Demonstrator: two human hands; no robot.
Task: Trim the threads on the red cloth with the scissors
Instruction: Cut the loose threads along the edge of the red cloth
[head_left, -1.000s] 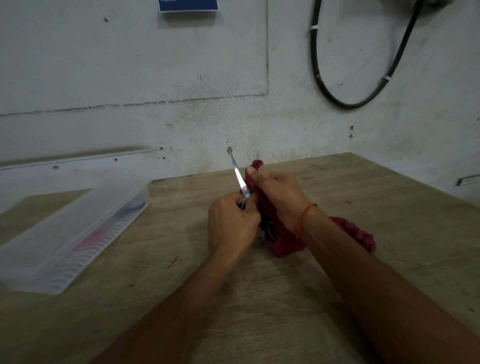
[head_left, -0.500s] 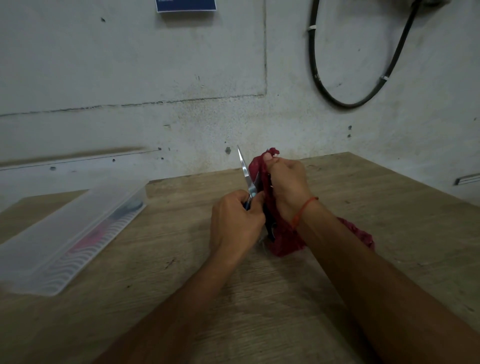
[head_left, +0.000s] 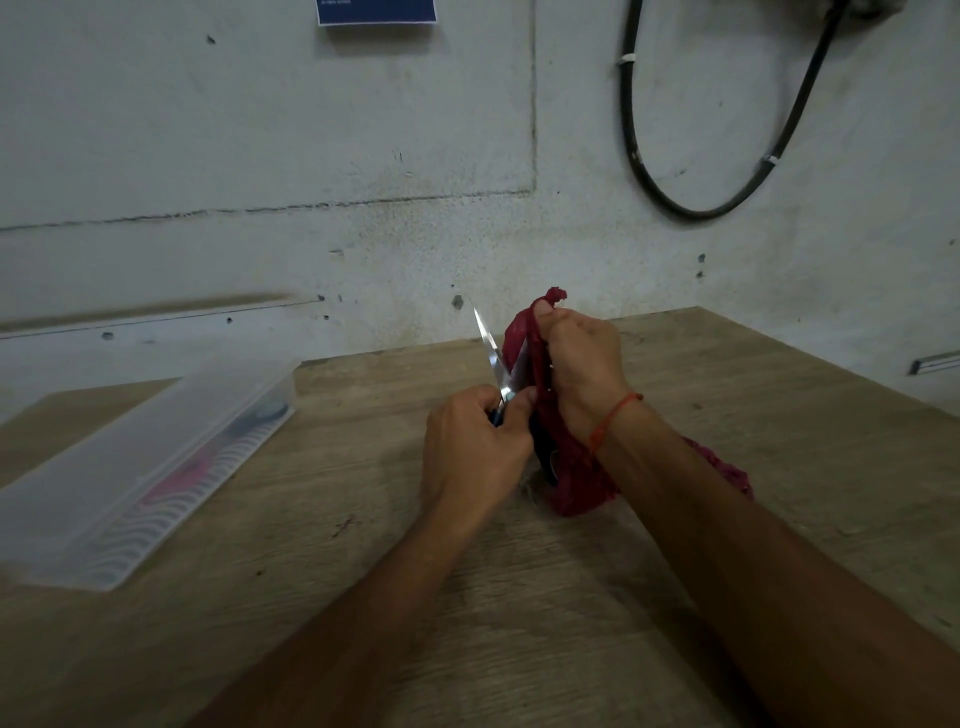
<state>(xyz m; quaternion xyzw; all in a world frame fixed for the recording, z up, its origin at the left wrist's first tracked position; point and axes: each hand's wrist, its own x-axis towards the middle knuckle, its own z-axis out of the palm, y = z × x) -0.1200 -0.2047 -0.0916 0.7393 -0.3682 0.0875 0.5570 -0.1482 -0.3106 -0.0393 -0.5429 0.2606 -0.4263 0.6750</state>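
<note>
My right hand (head_left: 582, 369) pinches the top edge of the red cloth (head_left: 574, 483) and holds it up off the wooden table (head_left: 519, 597). The rest of the cloth trails down under my right wrist and out to the right. My left hand (head_left: 472, 457) grips the blue handles of the scissors (head_left: 493, 358). The blades point up and stand slightly apart, with the right blade against the raised edge of the cloth. The handles are mostly hidden inside my fist.
A clear plastic box (head_left: 140, 467) with its lid on lies at the left of the table, with pink and dark items inside. A concrete wall stands just behind the table. A black cable (head_left: 649, 171) loops on the wall at the upper right.
My right hand has lifted the cloth's edge higher. The scissors have swung more upright and closer to the cloth, and the blades now sit against its edge.
</note>
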